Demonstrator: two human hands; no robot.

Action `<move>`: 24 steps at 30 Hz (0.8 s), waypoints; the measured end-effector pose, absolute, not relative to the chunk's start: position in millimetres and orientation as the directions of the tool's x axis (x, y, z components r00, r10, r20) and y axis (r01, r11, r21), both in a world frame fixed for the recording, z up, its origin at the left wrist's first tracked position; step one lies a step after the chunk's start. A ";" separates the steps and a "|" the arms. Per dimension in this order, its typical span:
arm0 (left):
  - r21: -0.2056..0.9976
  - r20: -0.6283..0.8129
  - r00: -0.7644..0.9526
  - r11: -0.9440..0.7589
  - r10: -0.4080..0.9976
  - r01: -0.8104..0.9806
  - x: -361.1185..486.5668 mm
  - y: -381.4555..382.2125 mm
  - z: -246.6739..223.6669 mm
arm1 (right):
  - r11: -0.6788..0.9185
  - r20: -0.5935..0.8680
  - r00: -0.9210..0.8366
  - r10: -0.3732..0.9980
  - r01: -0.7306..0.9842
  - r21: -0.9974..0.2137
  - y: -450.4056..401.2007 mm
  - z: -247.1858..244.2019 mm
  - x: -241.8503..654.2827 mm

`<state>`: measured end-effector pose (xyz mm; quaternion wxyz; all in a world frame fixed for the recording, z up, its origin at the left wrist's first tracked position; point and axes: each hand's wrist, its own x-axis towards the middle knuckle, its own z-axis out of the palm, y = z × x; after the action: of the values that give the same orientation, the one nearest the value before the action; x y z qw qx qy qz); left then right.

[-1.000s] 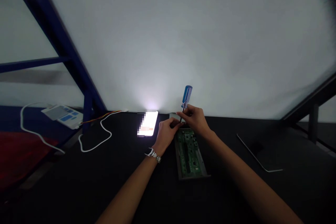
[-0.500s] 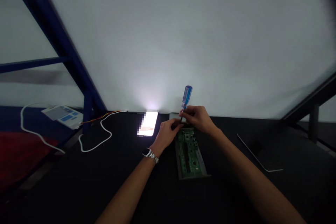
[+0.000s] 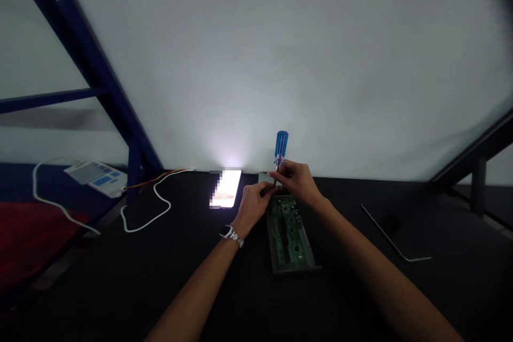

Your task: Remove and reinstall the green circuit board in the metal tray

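Gripped: blue-handled screwdriver, upright, pinched at the shaft by the right hand. Left hand closes in beside it, its hold unclear. Tip hidden behind fingers, at the far end of a green circuit board in a grey metal chassis, on a black bench.

circuit board | phone left of it | cable left of phone | rod right

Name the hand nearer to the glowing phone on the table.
Left: the left hand sits just right of the phone; the right hand is farther right, beyond it.
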<state>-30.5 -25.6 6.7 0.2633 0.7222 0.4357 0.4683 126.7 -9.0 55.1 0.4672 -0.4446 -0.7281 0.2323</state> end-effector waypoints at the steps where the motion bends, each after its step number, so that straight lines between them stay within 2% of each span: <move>1: 0.789 0.445 0.182 -0.480 0.877 0.384 -30.7 -25.4 6.8 | 0.499 0.463 -0.192 0.865 0.421 -0.758 -9.3 55.3 127.6; 5: 0.787 0.437 0.194 -0.478 0.878 0.390 -32.1 -24.9 8.2 | 0.480 0.370 -0.326 0.870 0.389 -0.786 -11.4 57.9 134.8; 10: 0.677 0.531 0.175 -0.539 0.829 0.500 -34.2 -43.7 10.8 | 0.455 0.350 -0.315 0.882 0.382 -0.804 -12.4 58.2 137.9; 14: 0.623 0.517 0.390 -0.647 0.762 0.439 -26.1 -70.3 4.9 | 0.463 0.356 -0.311 0.881 0.414 -0.784 -15.6 58.5 135.3; 17: 0.645 0.445 0.506 -0.656 0.739 0.392 -16.7 -81.9 -3.9 | 0.478 0.373 -0.308 0.875 0.428 -0.767 -19.6 59.4 134.5; 21: 0.644 0.380 0.562 -0.647 0.735 0.409 -10.4 -83.4 -11.9 | 0.478 0.408 -0.252 0.878 0.389 -0.788 -22.3 60.6 133.5; 24: 0.627 0.371 0.572 -0.651 0.732 0.427 -10.0 -81.9 -13.1 | 0.468 0.433 -0.182 0.883 0.284 -0.837 -21.3 58.5 129.2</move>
<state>-10.0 -81.9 -13.1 0.2425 0.8526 0.3398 0.3143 129.2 -21.3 58.5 0.4875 -0.4141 -0.7046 0.3073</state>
